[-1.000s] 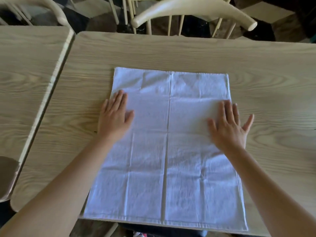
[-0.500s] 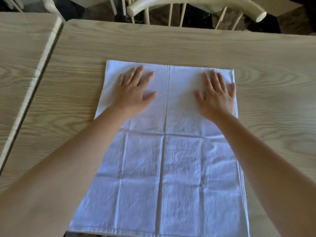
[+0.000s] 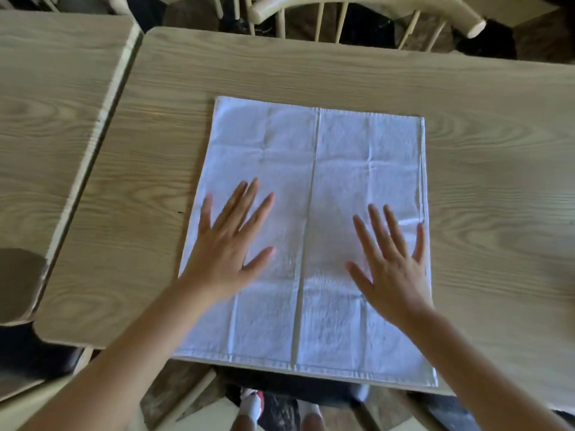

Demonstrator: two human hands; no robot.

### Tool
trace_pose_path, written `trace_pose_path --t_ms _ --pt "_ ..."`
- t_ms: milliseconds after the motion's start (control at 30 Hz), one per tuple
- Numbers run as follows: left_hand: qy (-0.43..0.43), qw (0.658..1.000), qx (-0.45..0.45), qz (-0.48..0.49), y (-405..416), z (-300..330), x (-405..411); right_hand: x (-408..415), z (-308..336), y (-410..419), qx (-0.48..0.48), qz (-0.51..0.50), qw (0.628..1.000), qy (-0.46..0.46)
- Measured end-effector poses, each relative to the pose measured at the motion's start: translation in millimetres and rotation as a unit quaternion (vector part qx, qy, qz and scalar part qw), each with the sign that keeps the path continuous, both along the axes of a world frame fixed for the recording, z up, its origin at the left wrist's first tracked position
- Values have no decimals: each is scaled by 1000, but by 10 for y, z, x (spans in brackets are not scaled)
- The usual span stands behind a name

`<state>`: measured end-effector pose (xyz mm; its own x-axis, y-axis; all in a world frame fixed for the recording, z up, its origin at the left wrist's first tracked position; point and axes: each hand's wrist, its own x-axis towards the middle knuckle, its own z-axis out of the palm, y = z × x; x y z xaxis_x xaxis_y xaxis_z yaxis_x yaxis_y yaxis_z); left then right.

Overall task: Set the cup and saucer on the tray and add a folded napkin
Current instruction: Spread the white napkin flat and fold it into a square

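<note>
Both my hands have slid back toward me, down to the middle of the frame. My left hand (image 3: 228, 247) lies flat with its fingers spread on the left half of the white napkin (image 3: 314, 169). My right hand (image 3: 393, 265) lies flat and spread on the right half. Spread open, the napkin covers the middle of the wooden table (image 3: 497, 188). A chair (image 3: 367, 7) stands at the top.

Table (image 3: 311, 76) bears napkin (image 3: 342, 144) (unfolded).

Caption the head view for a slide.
Both hands, left and right, lie flat with spread fingers on a white napkin unfolded on a wooden table.
</note>
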<state>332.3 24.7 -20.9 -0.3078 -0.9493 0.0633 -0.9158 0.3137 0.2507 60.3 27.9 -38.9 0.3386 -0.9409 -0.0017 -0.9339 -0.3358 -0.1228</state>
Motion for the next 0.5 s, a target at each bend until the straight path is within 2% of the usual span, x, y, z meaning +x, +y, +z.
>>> trace_pose_path --t_ms 133,233,333,500 --pt "-23 991 88 -96 820 -97 76 -67 -34 769 20 81 996 14" --pt "-53 985 124 -108 1192 -123 247 -160 -46 1125 39 99 994 6" --pt "-55 986 115 -110 1308 -121 393 -273 -49 1250 43 106 993 -10" --pt "-32 981 94 -166 1335 -98 524 -418 -19 1281 -13 159 983 -93"
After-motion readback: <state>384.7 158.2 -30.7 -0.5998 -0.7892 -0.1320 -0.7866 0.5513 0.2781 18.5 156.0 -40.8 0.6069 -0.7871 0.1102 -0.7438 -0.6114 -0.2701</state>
